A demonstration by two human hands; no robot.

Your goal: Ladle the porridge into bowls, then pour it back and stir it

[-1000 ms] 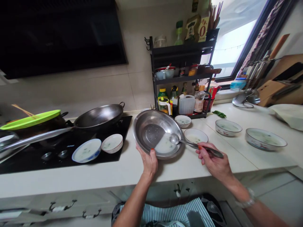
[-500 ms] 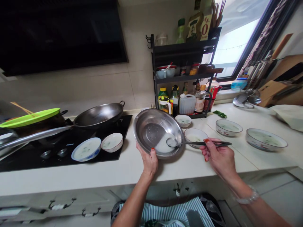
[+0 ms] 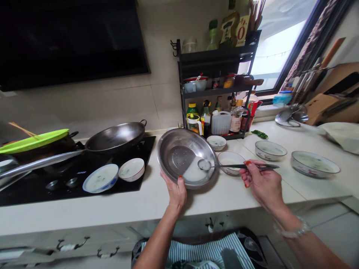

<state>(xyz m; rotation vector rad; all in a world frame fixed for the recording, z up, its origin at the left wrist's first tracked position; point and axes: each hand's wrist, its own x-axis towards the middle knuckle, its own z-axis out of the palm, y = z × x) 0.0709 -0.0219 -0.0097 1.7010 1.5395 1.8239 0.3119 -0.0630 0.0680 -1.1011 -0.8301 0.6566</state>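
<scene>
My left hand (image 3: 176,192) grips the near rim of a large steel basin (image 3: 179,149), tilted toward me, with white liquid pooled at its low side. My right hand (image 3: 262,183) is closed on the handle of a metal ladle (image 3: 224,166), held level, its bowl filled and lifted over the pool. A small white bowl (image 3: 230,160) holding pale liquid sits just right of the basin, under the ladle's handle. Another small bowl (image 3: 216,142) stands behind it.
Two more filled bowls (image 3: 270,150) (image 3: 315,163) sit on the white counter (image 3: 140,201) to the right. On the black hob (image 3: 70,175) are a wok (image 3: 114,136), a plate (image 3: 100,178), a small bowl (image 3: 131,169). A black spice rack (image 3: 215,89) stands behind.
The ladle dipped into the white liquid, scooped, and now rises level with its bowl filled. My right hand shifted slightly right. The left hand keeps the basin tilted.
</scene>
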